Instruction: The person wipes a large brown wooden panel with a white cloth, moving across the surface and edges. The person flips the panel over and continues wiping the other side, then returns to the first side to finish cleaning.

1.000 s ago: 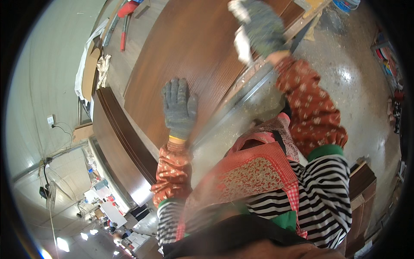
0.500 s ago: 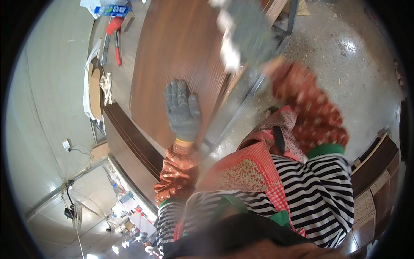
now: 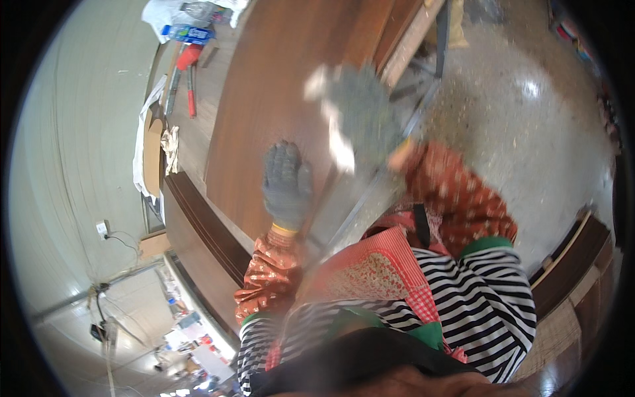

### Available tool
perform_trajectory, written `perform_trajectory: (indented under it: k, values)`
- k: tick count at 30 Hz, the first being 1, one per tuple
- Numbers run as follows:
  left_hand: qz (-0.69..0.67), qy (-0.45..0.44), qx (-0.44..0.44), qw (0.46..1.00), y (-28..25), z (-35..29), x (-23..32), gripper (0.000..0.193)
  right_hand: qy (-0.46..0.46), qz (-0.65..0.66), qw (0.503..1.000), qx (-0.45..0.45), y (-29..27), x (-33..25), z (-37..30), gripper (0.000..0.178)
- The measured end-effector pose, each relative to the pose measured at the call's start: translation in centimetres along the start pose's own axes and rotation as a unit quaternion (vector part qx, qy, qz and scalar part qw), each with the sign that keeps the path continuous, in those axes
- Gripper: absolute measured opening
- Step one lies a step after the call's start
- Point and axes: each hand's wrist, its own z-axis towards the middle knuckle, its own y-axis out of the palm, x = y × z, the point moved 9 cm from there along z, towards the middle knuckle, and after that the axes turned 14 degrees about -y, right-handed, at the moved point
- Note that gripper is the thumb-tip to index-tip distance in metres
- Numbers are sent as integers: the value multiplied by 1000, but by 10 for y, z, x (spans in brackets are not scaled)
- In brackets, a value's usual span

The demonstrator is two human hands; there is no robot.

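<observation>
Rests left hand (image 3: 287, 184) palm-down, fingers flat and together, on brown board (image 3: 268, 86) directly beneath, with long axis stretching ahead and slightly right; has white cloth (image 3: 340, 151) at right hand (image 3: 366, 116) over board's right edge, can't tell finger grip for blur.

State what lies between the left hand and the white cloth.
In the head view, only the brown panel shows between the left hand and the white cloth.
</observation>
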Motion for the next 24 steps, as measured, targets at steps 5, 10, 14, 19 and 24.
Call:
perform_trajectory:
  k: [5, 10, 14, 19, 24]
  values:
    - [4, 6, -24, 1000, -2, -5, 11, 46, -17, 102, 975, -195, 24, 26, 0, 37]
    - [-50, 10, -18, 999, -11, -6, 18, 48, 206, -9, 962, -181, -5, 247, 45, 33]
    - [-38, -61, -40, 997, -7, 4, 4, 45, 354, 562, 722, 192, 17, 391, 80, 31]
    - [-10, -171, -8, 985, -1, 22, -9, 41, 123, 220, 958, 139, 35, 472, 208, 42]
    - [70, -237, 0, 969, -6, 35, -17, 39, 14, 35, 997, 73, 100, 457, 335, 45]
